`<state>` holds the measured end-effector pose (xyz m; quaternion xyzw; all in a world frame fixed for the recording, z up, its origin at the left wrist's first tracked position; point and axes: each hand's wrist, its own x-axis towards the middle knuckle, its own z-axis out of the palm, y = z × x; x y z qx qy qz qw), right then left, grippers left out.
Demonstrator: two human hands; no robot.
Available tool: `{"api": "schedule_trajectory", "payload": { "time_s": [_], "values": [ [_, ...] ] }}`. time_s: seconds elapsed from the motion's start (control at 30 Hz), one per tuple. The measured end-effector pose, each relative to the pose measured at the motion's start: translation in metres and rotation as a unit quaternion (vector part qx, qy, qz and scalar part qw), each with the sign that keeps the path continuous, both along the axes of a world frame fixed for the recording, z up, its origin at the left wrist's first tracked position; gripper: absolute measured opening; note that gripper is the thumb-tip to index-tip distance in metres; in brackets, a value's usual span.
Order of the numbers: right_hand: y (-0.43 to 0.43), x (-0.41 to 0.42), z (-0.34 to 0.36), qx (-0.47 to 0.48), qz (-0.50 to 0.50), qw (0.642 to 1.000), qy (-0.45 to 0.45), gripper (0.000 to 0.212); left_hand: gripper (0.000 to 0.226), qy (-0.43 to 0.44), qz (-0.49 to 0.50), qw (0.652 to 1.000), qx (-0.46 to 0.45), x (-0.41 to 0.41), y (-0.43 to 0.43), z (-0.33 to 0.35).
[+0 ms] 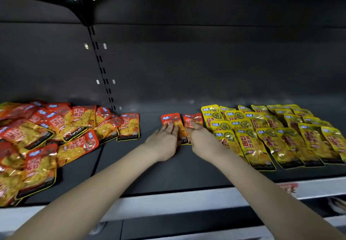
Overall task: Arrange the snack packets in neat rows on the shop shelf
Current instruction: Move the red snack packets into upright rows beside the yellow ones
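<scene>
Pressing flat: left hand (164, 142), fingers straight, on left red packet (171, 121); right hand (201, 140), also unclenched, on right red packet (194, 119). Both lie side by side mid-shelf (168, 174). Yellow packets (271, 135) in rows just right; loose red pile (46, 136) left.

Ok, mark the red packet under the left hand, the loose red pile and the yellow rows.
red packet (170, 118): head view, its bare upper part.
red pile (46, 125): head view, a packet mid-pile.
yellow rows (269, 142): head view, a front-row packet's middle.
</scene>
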<state>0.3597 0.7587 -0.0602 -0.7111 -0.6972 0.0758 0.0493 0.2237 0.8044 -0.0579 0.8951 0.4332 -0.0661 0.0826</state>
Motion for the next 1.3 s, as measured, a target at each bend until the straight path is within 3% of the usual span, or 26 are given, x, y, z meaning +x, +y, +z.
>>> {"api": "schedule_trajectory", "payload": {
  "time_s": [0.27,0.53,0.77,1.3],
  "values": [
    [0.029,0.008,0.010,0.013,-0.040,0.998,0.044,0.053,0.067,-0.038,0.027,0.999,-0.007,0.019,0.020,0.001],
    [0.036,-0.005,-0.004,0.029,-0.075,0.996,0.024,0.060,0.065,-0.075,0.051,0.996,0.010,0.027,0.016,-0.009],
    [0.030,0.002,0.002,0.038,-0.074,0.995,0.047,0.053,0.063,-0.077,0.044,0.996,0.005,0.030,0.017,-0.009],
    [0.022,0.021,-0.010,0.072,-0.077,0.991,0.087,0.059,0.065,-0.095,0.053,0.994,0.003,0.048,0.012,-0.013]
  ]
}}
